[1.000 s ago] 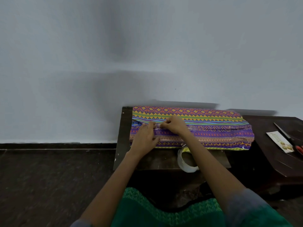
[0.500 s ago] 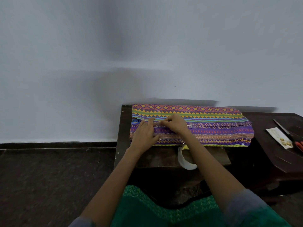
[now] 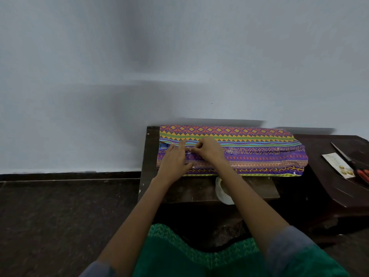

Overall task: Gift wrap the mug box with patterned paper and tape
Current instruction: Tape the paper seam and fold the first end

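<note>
Right grip curled, pinching at the seam of the patterned paper; left grip flat, fingers straight, pressing paper down. Wrapped mug box lies on the desk, long side facing the person. Paper looks thin, creasable, tear-prone; likely best held by flat palm pressure near the overlap. Tape roll near desk edge.

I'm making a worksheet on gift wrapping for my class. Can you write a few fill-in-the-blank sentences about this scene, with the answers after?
1. The patterned wrapping paper lies on a dark ____ table.
2. The roll of clear tape sits on the table under the person's ____ forearm.
3. The scissors with ____ handles lie on the side table to the right.
4. The left hand rests ____ on the paper while the right hand pinches at the seam.

Answers: wooden; right; red; flat
</note>
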A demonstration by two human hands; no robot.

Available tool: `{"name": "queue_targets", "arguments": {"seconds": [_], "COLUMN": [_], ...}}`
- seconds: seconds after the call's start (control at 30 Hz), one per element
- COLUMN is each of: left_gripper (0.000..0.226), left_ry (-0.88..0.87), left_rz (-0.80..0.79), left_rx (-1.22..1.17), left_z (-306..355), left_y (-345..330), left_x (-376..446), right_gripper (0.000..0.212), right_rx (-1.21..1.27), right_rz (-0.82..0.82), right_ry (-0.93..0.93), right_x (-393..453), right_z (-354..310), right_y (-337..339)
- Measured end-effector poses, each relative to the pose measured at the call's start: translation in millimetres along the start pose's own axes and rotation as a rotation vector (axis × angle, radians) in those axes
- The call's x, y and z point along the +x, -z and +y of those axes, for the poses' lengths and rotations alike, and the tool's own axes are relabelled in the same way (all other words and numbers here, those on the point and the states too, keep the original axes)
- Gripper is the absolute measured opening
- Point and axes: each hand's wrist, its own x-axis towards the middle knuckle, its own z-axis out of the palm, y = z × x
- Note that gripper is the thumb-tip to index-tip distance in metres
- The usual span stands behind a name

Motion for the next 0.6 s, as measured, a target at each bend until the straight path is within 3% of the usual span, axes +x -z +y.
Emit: {"name": "queue_targets", "arguments": {"seconds": [0.07,0.13,0.2,0.43,0.6], "left_gripper": [0.068,0.068,0.069,0.078,0.047], "left_ry": [-0.001,-0.005,-0.002,-0.043,-0.187], "left_rz": [-0.001,-0.002,0.001,-0.017,-0.031], "left_rx": [0.001,0.008,0.002,0.037,0.26], "left_z": [0,1,1,0,-3], "left_y": [0,1,2,4,-1], "left_x": [0,0,0,0,2], "right_gripper": [0.033,0.061,0.069,0.03,0.022], "right_rx": [-0.025,-0.079,-0.095,0.175,0.221], "right_rz": [0.022,0.048,0.068,0.072,0.06], "right_ry": [-0.009,-0.039,-0.04,-0.037,-0.032], "right_x": [1,-1,-5,-5,-1], "right_z": [1,2,4,14,18], "right_y": [-2,-2,-2,3,2]}}
